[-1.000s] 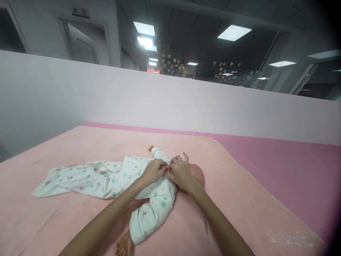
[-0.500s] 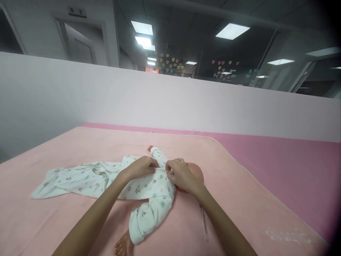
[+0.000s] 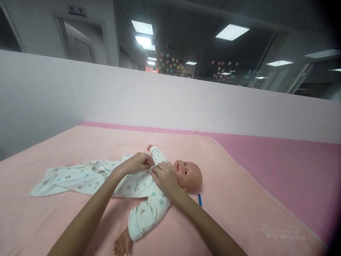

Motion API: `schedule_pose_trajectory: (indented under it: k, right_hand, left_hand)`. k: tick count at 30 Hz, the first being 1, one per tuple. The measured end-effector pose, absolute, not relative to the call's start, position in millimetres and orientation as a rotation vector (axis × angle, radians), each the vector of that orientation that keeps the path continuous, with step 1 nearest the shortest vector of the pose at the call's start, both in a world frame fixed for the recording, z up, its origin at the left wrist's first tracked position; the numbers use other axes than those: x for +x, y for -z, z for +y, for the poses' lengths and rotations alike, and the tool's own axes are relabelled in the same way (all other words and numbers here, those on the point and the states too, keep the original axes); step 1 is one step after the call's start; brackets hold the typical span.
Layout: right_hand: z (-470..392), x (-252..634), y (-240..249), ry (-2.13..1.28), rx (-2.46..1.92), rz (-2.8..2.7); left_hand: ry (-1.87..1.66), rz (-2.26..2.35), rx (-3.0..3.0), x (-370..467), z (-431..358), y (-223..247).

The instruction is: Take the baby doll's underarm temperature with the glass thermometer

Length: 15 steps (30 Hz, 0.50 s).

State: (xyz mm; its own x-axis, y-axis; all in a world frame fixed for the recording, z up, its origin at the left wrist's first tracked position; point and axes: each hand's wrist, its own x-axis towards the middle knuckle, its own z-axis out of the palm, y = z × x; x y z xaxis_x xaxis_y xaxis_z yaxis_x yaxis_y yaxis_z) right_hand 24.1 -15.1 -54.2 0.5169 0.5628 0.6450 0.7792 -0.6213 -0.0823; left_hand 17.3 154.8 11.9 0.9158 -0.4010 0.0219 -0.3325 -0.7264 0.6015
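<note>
Mid-chest on the doll [image 3: 191,176], left hand [image 3: 140,162] and right hand [image 3: 164,176] touch printed outfit [image 3: 134,186] (grip clamped? can't tell).

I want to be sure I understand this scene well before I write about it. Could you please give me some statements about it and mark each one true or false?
1. The person's bare left hand and bare right hand are at the front of the white printed garment on the bald baby doll. True.
2. The doll lies face down. False: its face is in view.
3. A slim blue object lies on the soft peach-coloured cloth. True.
4. The left hand is nearer to the doll's head than the right hand. False: the right hand is nearer.
5. The doll's brown near hand shows beyond its sleeve. True.
</note>
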Motion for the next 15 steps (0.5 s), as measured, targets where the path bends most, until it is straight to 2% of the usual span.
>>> schedule_pose_trajectory:
  k: [15]
  right_hand:
    - [0, 19, 66, 0.794, -2.355, -0.775]
  left_hand:
    - [0.199, -0.461, 2.389, 21, 152, 0]
